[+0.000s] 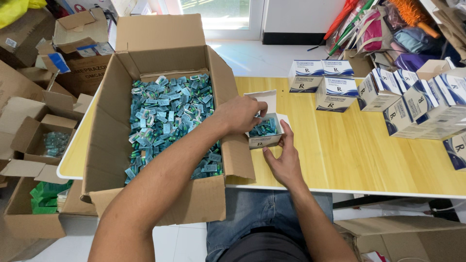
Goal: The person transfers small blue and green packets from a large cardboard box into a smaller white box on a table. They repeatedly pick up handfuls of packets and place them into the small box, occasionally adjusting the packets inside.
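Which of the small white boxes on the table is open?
The small box between the person's two hands, beside the big carton. Its lid flap stands up and teal blister packs show inside; the boxes further back are all closed.
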